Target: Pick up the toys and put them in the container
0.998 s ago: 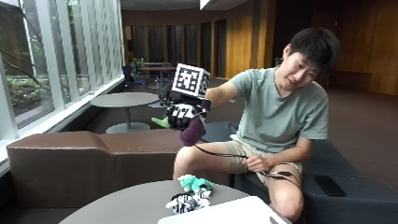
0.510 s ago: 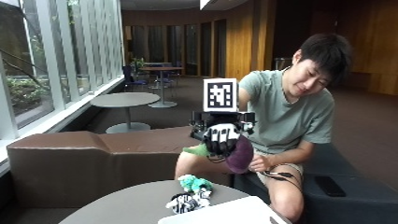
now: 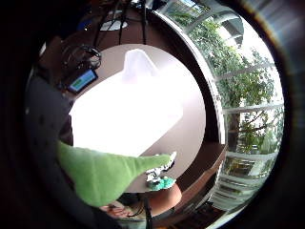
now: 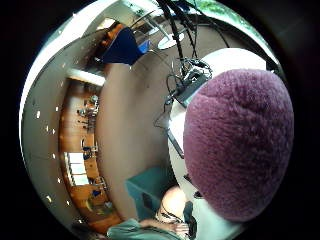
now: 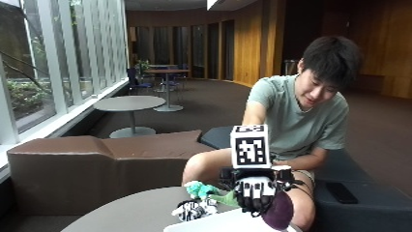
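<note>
While the gloved right hand (image 5: 256,192) hangs low over the white container (image 5: 222,223) at the near edge of the round table (image 5: 128,215), its fingers are curled round a plush toy with a purple body (image 5: 279,212) and a green part (image 5: 227,197). The purple end dangles just above the container rim. The little-finger palm view shows the green part (image 3: 102,174) close to the palm, with the container (image 3: 126,112) lying open below it. The thumb-side palm view is largely filled by the purple plush (image 4: 239,145).

Change: one second earlier the hand was raised at chest height, well above the table; half a second earlier it was partway down. Now it is at container level. Judgement: carry phase is nearly done, and release into the container is the likely next step.

Two more toys, one teal (image 5: 198,188) and one black-and-white (image 5: 191,210), lie on the table just beside the container, in the same spot as in both earlier frames. These remain to be picked up.
</note>
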Demonstrator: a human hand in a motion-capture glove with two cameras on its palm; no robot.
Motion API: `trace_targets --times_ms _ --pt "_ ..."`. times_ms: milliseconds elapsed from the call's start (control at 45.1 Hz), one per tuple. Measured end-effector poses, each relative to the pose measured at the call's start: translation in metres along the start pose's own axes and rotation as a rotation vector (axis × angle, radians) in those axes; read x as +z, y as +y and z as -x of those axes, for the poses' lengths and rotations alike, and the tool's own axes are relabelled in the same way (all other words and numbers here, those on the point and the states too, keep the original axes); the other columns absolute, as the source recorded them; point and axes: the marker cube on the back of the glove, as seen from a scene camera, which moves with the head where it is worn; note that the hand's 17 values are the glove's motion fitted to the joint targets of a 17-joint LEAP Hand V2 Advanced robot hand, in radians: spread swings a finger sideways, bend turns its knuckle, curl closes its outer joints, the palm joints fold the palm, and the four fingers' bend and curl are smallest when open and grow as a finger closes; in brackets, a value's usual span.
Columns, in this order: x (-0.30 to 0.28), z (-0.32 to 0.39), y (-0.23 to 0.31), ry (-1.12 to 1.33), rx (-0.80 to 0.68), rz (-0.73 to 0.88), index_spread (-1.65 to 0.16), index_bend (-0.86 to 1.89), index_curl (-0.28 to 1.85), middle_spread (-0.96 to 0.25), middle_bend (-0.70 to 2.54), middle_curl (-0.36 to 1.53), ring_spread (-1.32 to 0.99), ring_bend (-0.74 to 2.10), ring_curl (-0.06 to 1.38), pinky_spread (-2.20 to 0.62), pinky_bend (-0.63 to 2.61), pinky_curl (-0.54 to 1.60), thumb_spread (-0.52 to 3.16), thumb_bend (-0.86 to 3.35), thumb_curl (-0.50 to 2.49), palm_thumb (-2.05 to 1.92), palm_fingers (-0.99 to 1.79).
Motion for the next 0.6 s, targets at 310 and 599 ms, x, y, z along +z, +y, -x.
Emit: trace_targets --times_ms 310,599 --pt "0.036 -0.007 0.017 0.157 0.062 0.377 -0.30 -0.02 0.96 -0.20 0.69 0.75 -0.32 1.34 0.67 -0.34 1.30 0.69 0.64 -0.09 0.92 0.37 -0.37" --pt "-0.040 -0.043 0.058 0.227 0.069 0.314 -0.18 -0.01 0.52 0.00 0.23 0.53 -0.12 0.72 0.42 -0.05 1.19 0.54 1.08 -0.04 0.65 0.06 -0.38"
